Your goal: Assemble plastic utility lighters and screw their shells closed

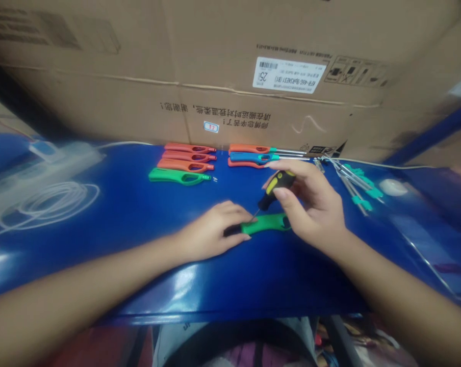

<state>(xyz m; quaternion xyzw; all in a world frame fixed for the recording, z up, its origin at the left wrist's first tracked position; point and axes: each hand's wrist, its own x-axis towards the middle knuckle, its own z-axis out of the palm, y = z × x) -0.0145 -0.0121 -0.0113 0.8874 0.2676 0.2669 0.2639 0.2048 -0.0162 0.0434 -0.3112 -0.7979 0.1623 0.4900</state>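
On the blue table lies a green lighter body point(266, 223), its left end pinched between the thumb and fingers of my left hand point(219, 229). A dark part shows in that pinch at the body's end. My right hand point(316, 201) grips a black and yellow screwdriver point(277, 188), tilted with its thin shaft pointing down and left. The shaft's tip is at the green body beside my left fingertips; whether it sits in a screw cannot be made out. My right palm and wrist are just past the body's right end.
Several orange and green lighter bodies point(186, 165) lie stacked at the back. Lighters with metal tubes point(269, 155) are right of them. Loose metal tubes with teal ends point(358, 186) lie farther right. A coiled white cable point(58, 204) is left. A cardboard wall point(215, 66) stands behind.
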